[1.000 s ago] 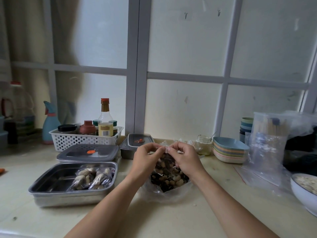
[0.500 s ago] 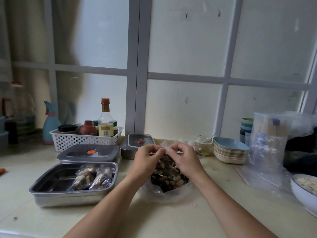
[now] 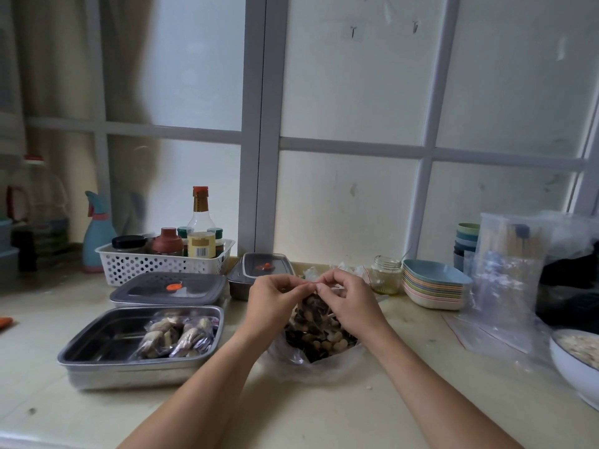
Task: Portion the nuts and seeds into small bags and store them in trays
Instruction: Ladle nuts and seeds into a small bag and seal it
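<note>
My left hand [image 3: 275,298] and my right hand [image 3: 348,301] pinch the top edge of a small clear bag of nuts and seeds [image 3: 311,314], fingertips nearly meeting at its seal. The bag hangs upright over a larger open plastic bag of mixed nuts [image 3: 319,346] lying on the counter. To the left an open steel tray [image 3: 97,338] holds two filled small bags [image 3: 176,335] at its right side.
A lidded tray [image 3: 168,288] and a smaller lidded tray [image 3: 264,272] sit behind the open one. A white basket of bottles [image 3: 162,259] stands at back left. A jar [image 3: 385,275], stacked bowls [image 3: 434,288], clear bags [image 3: 509,277] and a white bowl [image 3: 573,362] fill the right.
Both hands stay pinched on the small bag's top edge; only slight finger movement along the seal shows.
</note>
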Demonstrator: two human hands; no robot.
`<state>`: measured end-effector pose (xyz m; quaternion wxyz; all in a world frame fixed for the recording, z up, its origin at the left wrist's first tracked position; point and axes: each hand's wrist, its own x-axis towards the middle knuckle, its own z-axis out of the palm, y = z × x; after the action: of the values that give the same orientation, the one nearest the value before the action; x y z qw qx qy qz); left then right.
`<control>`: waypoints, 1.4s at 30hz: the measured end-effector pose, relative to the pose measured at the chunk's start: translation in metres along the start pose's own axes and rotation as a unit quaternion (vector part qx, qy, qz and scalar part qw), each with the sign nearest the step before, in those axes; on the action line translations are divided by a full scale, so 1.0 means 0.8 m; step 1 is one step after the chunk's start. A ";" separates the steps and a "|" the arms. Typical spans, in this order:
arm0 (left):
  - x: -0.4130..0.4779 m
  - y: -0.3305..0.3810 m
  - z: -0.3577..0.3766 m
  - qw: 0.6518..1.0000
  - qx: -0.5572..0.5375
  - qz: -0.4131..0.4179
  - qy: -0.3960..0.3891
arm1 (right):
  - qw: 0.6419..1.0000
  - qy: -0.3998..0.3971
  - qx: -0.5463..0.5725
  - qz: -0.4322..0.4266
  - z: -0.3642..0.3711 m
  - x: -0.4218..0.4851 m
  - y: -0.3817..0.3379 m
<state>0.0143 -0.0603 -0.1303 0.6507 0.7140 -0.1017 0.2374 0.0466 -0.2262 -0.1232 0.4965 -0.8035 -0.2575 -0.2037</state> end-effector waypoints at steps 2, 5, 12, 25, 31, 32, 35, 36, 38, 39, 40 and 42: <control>-0.001 0.002 0.001 1.000 -0.001 0.000 0.002 | 1.000 0.009 -0.020 -0.011 0.000 0.000 -0.003; -0.002 0.003 0.001 1.000 0.007 -0.003 0.005 | 0.999 0.014 -0.046 -0.024 0.000 -0.002 -0.005; 0.002 0.002 -0.001 0.999 0.023 -0.001 0.037 | 0.998 0.030 -0.052 -0.022 0.006 0.001 -0.004; 0.002 0.006 0.001 0.997 -0.005 -0.024 0.075 | 0.997 0.073 -0.035 0.010 0.007 0.006 -0.004; 0.006 -0.002 0.000 0.997 -0.002 -0.032 0.064 | 0.995 0.070 -0.062 0.019 0.008 0.010 0.000; 0.007 -0.003 0.001 0.997 0.001 -0.035 0.062 | 0.995 0.070 -0.066 0.023 0.008 0.010 0.001; 0.009 -0.005 0.003 0.997 0.019 -0.035 0.061 | 0.994 0.072 -0.076 0.040 0.009 0.011 0.003; 0.009 -0.005 0.003 0.997 0.022 -0.034 0.064 | 0.993 0.073 -0.077 0.045 0.009 0.011 0.003; 0.010 -0.004 0.002 0.996 0.024 -0.035 0.077 | 0.993 0.076 -0.078 0.051 0.007 0.010 0.003; 0.010 -0.004 0.002 0.995 0.027 -0.037 0.084 | 0.992 0.077 -0.082 0.050 0.007 0.010 0.002; 0.010 -0.004 0.002 0.995 0.030 -0.038 0.091 | 0.992 0.075 -0.090 0.047 0.006 0.009 0.001; 0.011 -0.005 0.001 0.994 0.037 -0.041 0.100 | 0.991 0.075 -0.104 0.044 0.006 0.007 -0.002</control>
<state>0.0242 -0.0590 -0.1296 0.6399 0.7140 0.0017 0.2841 0.0504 -0.2197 -0.1207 0.4371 -0.8436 -0.1610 -0.2670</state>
